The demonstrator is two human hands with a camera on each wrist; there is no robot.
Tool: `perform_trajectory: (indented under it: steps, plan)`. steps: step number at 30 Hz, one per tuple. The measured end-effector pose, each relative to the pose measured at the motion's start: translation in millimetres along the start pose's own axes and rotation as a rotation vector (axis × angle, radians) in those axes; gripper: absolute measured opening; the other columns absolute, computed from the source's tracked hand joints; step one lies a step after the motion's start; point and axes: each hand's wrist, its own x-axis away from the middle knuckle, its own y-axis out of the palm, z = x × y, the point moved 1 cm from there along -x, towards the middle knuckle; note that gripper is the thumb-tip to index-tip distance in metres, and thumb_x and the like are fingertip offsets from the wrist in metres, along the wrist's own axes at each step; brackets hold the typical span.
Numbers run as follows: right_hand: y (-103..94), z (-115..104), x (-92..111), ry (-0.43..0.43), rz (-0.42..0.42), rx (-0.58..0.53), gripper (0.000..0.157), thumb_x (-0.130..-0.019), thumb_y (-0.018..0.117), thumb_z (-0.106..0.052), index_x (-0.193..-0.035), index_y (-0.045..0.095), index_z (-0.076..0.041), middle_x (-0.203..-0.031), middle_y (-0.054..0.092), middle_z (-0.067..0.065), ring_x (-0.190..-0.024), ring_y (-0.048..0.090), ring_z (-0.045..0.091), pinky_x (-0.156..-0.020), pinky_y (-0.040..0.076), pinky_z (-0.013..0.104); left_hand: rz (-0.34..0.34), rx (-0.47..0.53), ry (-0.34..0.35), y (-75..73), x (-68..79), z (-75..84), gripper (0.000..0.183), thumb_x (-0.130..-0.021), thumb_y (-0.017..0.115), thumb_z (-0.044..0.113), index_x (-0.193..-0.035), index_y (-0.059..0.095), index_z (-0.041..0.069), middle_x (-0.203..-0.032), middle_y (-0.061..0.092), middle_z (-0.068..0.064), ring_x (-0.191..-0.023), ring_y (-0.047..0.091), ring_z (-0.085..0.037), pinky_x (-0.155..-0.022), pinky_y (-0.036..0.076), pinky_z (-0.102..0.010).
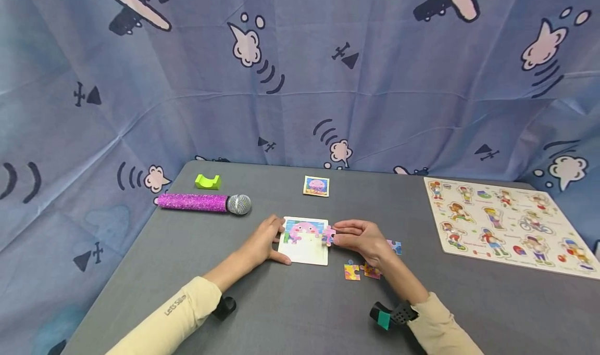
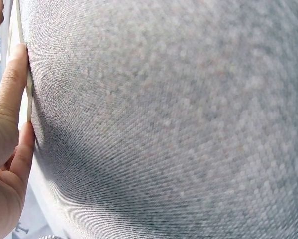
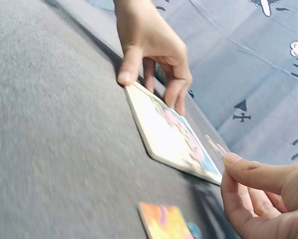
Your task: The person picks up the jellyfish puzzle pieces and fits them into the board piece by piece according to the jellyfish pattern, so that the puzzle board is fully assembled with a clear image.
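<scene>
A white puzzle board lies flat on the grey table, its upper part filled with pieces that make a pink octopus picture. My left hand steadies the board at its left edge, thumb at the lower corner and fingers along the side. Between the thumb and fingers of my right hand is a pink jigsaw piece, pinched over the board's right edge. In the right wrist view that piece shows edge-on, raised above the board. Loose yellow pieces lie just below my right hand, and a blue one beside it.
A small octopus picture card lies behind the board. To the left are a purple glitter microphone and a green holder. A large board with printed children covers the right side. A patterned curtain hangs behind the table.
</scene>
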Motion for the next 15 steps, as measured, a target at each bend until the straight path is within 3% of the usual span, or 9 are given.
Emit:
perform_trajectory:
  steps: [8,15]
  plan:
    - [31.9,6.2,-13.8,-0.098,0.03,-0.01,0.041,-0.074,0.069,0.019,-0.113,0.056,0.022,-0.095,0.071,0.019,-0.07,0.066,0.007,-0.069,0.057,0.022,-0.006,-0.017,0.006,0.0,0.4,-2.0,0.095,-0.056,0.092,0.025,-0.127,0.047,-0.019,-0.102,0.055,-0.015,-0.094,0.054,-0.027,-0.087,0.051,-0.037]
    - [50.4,12.0,-20.1,-0.186,0.076,0.152,0.03,-0.073,0.073,0.016,-0.102,0.064,0.018,-0.089,0.069,0.026,-0.067,0.066,0.011,-0.062,0.054,0.018,-0.004,-0.013,0.019,1.5,-0.6,-4.1,0.094,-0.056,0.092,0.026,-0.126,0.048,-0.018,-0.103,0.055,-0.014,-0.095,0.055,-0.027,-0.086,0.052,-0.033]
